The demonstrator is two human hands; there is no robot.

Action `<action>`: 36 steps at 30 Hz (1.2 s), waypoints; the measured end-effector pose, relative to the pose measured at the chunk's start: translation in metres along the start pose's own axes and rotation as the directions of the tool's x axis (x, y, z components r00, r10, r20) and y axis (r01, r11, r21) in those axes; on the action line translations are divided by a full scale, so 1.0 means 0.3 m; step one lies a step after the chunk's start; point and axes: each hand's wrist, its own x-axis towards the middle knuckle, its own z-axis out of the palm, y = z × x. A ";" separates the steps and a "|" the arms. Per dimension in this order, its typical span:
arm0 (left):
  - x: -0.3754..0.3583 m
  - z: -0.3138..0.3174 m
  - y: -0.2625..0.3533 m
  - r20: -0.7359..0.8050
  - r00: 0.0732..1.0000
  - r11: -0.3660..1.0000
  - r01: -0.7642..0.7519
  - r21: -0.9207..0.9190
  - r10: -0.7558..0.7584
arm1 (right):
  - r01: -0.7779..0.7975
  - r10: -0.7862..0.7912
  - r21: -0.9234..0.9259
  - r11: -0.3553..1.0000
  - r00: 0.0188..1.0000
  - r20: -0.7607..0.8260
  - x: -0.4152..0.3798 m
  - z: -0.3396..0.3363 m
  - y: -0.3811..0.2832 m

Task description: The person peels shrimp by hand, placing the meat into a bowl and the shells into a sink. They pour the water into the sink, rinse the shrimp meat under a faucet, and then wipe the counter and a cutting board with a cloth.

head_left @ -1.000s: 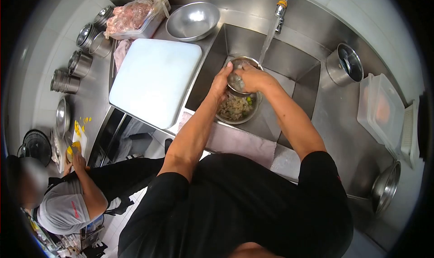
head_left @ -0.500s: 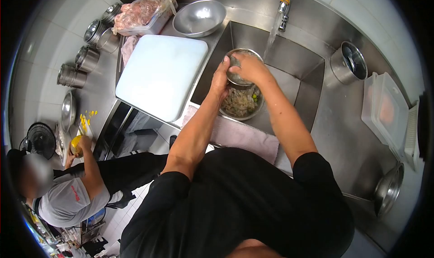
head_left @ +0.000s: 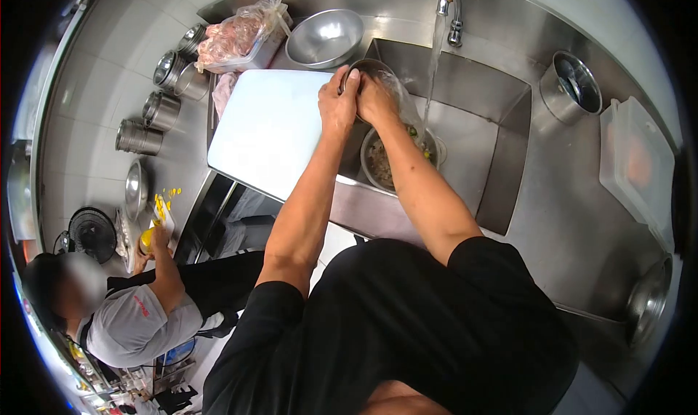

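Over the sink's left back corner, my left hand grips a metal bowl by its side, thumb at the rim. The bowl is tilted, and a clear sheet of water spills from its right side. My right hand is at the bowl's mouth, its fingertips hidden by the hand and rim. Below, a second metal bowl stands in the sink with pale, translucent pieces and some green bits; my right forearm partly covers it. Water runs from the faucet into the sink, right of both hands.
A white cutting board lies left of the sink. Behind it are a bagged tub of pink meat and a wide metal bowl. A metal pot and plastic containers stand right. A co-worker handles yellow food, lower left.
Both hands have moved left and back with the bowl, away from above the lower bowl. The held bowl is now tilted, with water spilling out. The camera view has shifted slightly.
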 end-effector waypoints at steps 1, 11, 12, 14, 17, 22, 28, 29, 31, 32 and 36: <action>-0.001 -0.010 0.015 -0.012 0.999 0.993 -0.035 0.110 0.037 | 0.009 -0.008 0.046 0.999 0.999 -0.033 0.008 0.021 0.002; -0.052 -0.007 0.225 0.070 0.933 0.653 -0.299 0.696 0.353 | 0.165 -0.101 0.448 0.879 0.982 -0.162 0.057 0.102 0.003; -0.056 -0.002 0.237 0.088 0.923 0.620 -0.320 0.716 0.374 | 0.196 -0.083 0.613 0.765 0.975 -0.208 0.057 0.122 0.006; -0.066 0.005 0.256 0.155 0.884 0.558 -0.404 0.725 0.441 | 0.263 -0.023 0.853 0.450 0.959 -0.284 0.052 0.168 0.007; -0.079 0.021 0.285 0.236 0.827 0.468 -0.497 0.731 0.510 | 0.110 -0.018 0.984 -0.142 0.993 -0.114 0.025 0.154 -0.002; -0.114 0.062 0.329 0.331 0.745 0.300 -0.572 0.763 0.579 | -0.071 -0.024 0.826 -0.560 0.997 0.069 -0.010 0.110 -0.031; -0.081 0.111 0.193 -0.004 0.865 0.673 -0.388 0.630 0.502 | 0.195 -0.179 0.446 0.873 0.981 -0.079 0.040 -0.047 0.077; -0.062 0.105 0.149 -0.018 0.967 0.910 -0.234 0.343 0.256 | 0.205 -0.201 0.224 0.953 0.979 -0.042 0.059 -0.056 0.101; -0.047 0.127 0.036 0.175 0.973 0.975 0.175 -0.141 -0.149 | 0.283 -0.280 -0.066 0.957 0.959 0.049 0.056 -0.101 0.158; -0.072 0.140 0.037 0.358 0.900 0.864 0.374 -0.336 -0.250 | 0.348 -0.286 -0.184 0.919 0.912 0.295 0.063 -0.165 0.191; -0.121 0.305 -0.148 0.542 0.713 0.583 0.690 -0.430 -0.445 | 0.193 -0.071 -0.271 0.943 0.913 0.402 0.128 -0.272 0.382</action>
